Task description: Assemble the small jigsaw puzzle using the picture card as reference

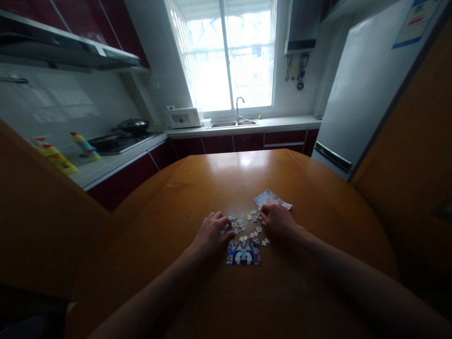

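Loose jigsaw puzzle pieces (254, 234), several pale and some bluish, lie scattered on the wooden table between my hands. At the left of this scatter my left hand (212, 230) rests with curved fingers, thumb and index apart, around a small cluster of pieces. My right hand (278, 219) is closed in a pinch at the upper right of the scatter, with a puzzle piece (259, 208) at its fingertips, partly hidden. Nearer me lies an assembled puzzle section (243, 254) showing a blue cartoon dog's face. A printed picture sheet (268, 196) lies just beyond my right hand.
The round-ended wooden table (169, 207) fills the foreground. Past it stand a counter with a sink (222, 125), a microwave (184, 117) and a stove with a wok (133, 125). Yellow bottles (58, 157) stand at left; a fridge (363, 89) is at right.
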Tool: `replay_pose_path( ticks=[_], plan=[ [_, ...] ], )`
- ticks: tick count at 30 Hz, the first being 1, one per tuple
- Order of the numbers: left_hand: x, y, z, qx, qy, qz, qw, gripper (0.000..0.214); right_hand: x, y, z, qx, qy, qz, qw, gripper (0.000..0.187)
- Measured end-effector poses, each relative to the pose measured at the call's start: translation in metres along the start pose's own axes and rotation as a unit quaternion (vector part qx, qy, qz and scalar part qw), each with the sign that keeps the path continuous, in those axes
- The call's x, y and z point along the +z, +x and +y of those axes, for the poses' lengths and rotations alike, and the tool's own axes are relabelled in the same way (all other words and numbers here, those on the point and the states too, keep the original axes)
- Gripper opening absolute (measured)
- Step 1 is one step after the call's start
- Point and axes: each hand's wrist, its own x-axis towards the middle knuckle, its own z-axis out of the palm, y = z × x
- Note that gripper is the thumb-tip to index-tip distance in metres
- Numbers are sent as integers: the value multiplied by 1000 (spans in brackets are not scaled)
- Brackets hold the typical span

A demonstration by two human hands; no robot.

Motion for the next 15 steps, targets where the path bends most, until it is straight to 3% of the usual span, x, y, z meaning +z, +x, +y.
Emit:
replay_pose_path(
  ticks=[6, 11, 15],
  plan=[
    [12, 1, -4, 0, -60, -5, 998, 16, 8, -2, -6, -49, 32, -4, 998, 13],
    [13, -1, 3, 15, -90, 5, 996, 11, 21, -8, -17, -174, 76, -15, 982, 15],
    [12, -2, 8, 1, -92, 26, 995, 8, 24, -11, -26, -278, 25, -58, 958, 19]
  ],
)
